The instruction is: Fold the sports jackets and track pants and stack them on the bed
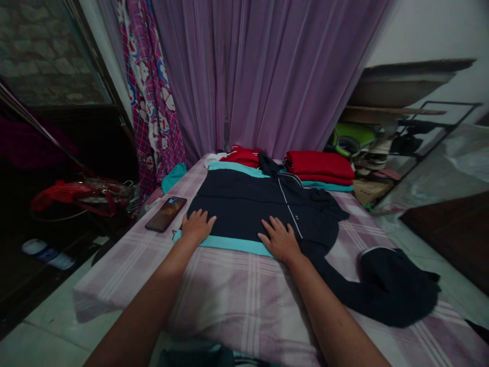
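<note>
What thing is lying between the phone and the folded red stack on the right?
In the head view, the dark garment lies spread between the phone and the red stack; the left hand and right hand rest on it.

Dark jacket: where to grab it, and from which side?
Probably the turquoise strip along the near edge of the jacket, from the near side, hands spaced apart. The jacket lies flat, and that strip runs fairly straight. The left hand and right hand rest flat there, toward its two ends.
</note>
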A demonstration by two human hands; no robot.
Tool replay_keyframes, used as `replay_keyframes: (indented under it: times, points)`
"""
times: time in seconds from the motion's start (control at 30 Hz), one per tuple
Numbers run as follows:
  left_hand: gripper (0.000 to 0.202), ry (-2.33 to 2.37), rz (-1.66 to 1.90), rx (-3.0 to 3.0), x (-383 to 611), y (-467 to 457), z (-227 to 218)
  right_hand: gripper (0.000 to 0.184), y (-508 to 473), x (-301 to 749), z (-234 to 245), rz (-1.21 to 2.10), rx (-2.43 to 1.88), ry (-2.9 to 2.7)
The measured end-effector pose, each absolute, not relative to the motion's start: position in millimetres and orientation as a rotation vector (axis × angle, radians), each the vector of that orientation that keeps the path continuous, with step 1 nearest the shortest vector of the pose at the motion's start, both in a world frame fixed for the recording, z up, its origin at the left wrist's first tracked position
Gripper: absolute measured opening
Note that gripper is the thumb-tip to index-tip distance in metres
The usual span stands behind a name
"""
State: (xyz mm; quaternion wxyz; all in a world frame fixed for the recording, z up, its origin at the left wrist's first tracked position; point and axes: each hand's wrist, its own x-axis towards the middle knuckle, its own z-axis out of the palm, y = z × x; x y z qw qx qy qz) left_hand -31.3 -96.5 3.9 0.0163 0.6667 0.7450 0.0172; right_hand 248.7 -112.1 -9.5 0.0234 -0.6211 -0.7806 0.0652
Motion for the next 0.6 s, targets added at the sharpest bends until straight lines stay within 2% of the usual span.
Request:
replay_keyframes:
  times: [0.17, 0.37, 0.47, 0.6]
  points:
    - [0.064, 2.091, 0.237, 2.386, 10.8, -80.4, 1.6, 0.063, -114.9, 248.0, -7.3, 0.231, -1.925, -2.403]
    - [0.069, 2.017, 0.099, 2.360, 22.7, -77.4, -15.3, 0.065, -103.0, 250.3, 5.1, 0.406, -1.927, -2.385]
    - [0.068, 2.025, 0.093, 2.383, 20.6, -76.8, -15.4, 0.063, -82.8, 268.9, 13.9, 0.314, -1.952, -2.283]
    - [0.069, 2.025, 0.058, 2.371, 20.6, -75.3, -13.7, 0.063, -64.8, 319.2, 6.8, 0.178, -2.211, -2.142]
